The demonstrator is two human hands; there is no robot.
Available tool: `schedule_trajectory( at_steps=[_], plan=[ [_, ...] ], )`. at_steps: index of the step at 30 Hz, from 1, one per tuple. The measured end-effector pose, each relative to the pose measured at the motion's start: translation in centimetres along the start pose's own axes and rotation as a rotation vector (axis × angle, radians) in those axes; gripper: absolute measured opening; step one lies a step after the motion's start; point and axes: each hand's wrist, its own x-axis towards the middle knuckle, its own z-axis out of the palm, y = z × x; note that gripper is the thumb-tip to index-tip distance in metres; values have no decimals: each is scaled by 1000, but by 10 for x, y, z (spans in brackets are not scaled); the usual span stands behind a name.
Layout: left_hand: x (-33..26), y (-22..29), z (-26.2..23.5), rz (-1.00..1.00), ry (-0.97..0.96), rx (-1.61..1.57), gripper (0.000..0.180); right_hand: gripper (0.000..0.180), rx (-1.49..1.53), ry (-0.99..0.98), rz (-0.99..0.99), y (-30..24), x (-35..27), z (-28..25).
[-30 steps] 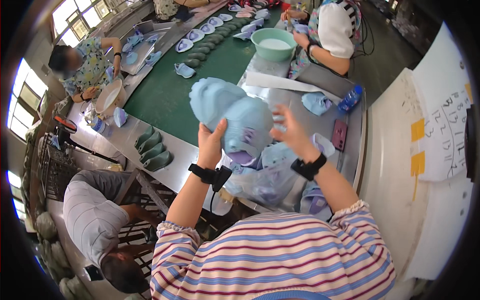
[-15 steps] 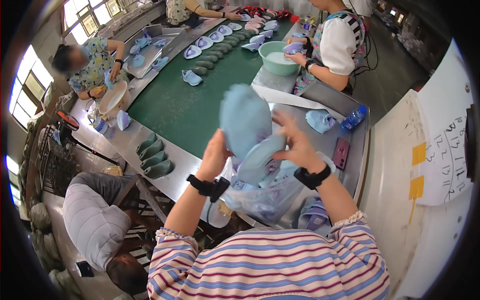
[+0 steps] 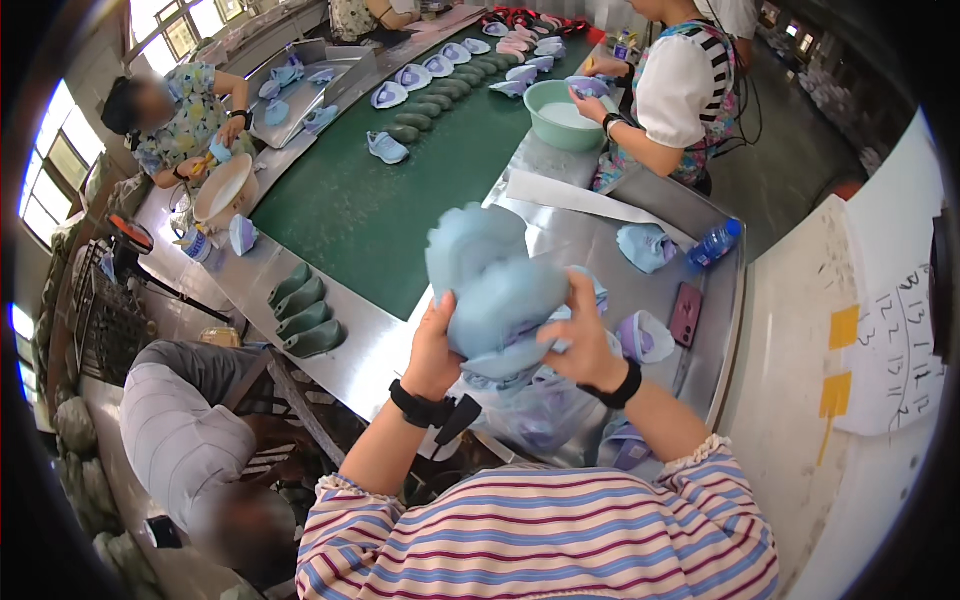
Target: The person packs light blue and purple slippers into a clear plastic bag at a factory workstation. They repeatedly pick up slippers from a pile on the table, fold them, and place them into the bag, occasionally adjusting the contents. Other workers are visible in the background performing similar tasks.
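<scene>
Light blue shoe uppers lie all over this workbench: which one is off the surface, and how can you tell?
The light blue shoe upper gripped between the left hand and right hand, raised above the steel table; the others lie flat.

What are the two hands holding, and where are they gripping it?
Both hands grip a light blue shoe upper: left hand at its lower left edge, right hand on its right side.
</scene>
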Motion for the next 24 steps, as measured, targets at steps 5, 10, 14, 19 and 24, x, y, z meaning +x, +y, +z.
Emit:
schedule_trajectory(
  at_steps=[5,10,14,19,24],
  plan=[
    [18,26,-9,312,25,-234,40,24,-38,40,-337,10,-32,8],
    [17,27,-52,251,-102,335,35,30,52,19,26,0,-3,2],
    [7,12,-33,88,-260,749,52,38,-94,-61,282,11,20,11],
    [58,6,-101,131,282,-89,42,39,587,66,713,54,8,-4],
    [119,69,-178,164,647,39,38,64,466,411,1007,145,-2,-46]
  ],
)
